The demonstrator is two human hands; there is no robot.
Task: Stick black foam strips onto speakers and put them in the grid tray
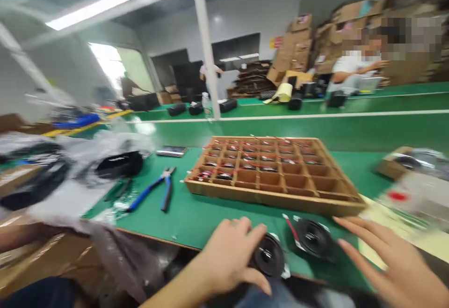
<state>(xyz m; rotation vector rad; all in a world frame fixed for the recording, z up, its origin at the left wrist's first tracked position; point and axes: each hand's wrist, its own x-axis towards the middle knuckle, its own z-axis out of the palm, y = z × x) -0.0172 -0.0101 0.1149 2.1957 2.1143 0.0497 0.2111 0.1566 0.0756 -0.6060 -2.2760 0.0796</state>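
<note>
green desk (196, 223), wooden compartment tray (273, 200) at 12 o'clock from the hands: back rows loaded with red-wired parts (224, 175), front rows and right side empty, so partly filled. blue-handled pliers (150, 193) at the tray's 9 o'clock. left hand (228, 256) clenched, fingers (254, 238) curled on a black speaker driver (269, 255). right hand (396, 270) released, spread open; second driver (312, 238) just off its 9 o'clock, not touching.

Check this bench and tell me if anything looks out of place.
The clear plastic sheet sprawls across the green workbench's left end and droops over its front edge. Red wires also stray across the wooden tray's compartments.
</note>
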